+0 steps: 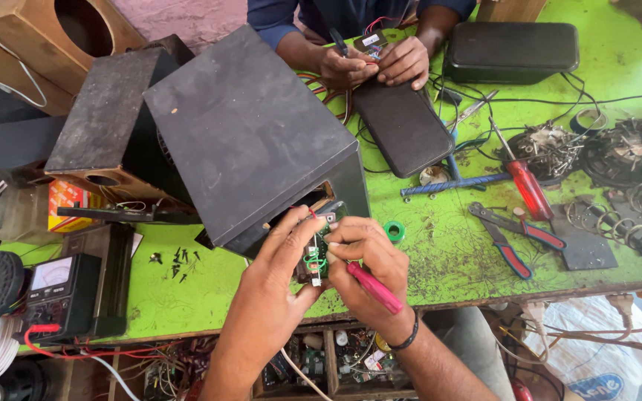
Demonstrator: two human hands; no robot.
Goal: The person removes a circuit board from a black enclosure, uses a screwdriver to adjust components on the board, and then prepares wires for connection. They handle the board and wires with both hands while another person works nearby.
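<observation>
My left hand (pixel 280 267) holds a small green circuit board (pixel 316 252) with red and green wires at the open back of a black speaker box (pixel 247 134). My right hand (pixel 369 256) grips a pink-handled screwdriver (pixel 374 288), its tip end at the board. Both hands meet at the front edge of the green table (pixel 447 252). Small black screws (pixel 178 261) lie left of my left hand.
Across the table another person's hands (pixel 373 63) work on a small part above a flat black case (pixel 403 126). A red screwdriver (pixel 525 186), pliers (pixel 514 241), tape roll (pixel 394 231), metal rings (pixel 618 223), multimeter (pixel 61 293), wooden speaker boxes (pixel 105 126).
</observation>
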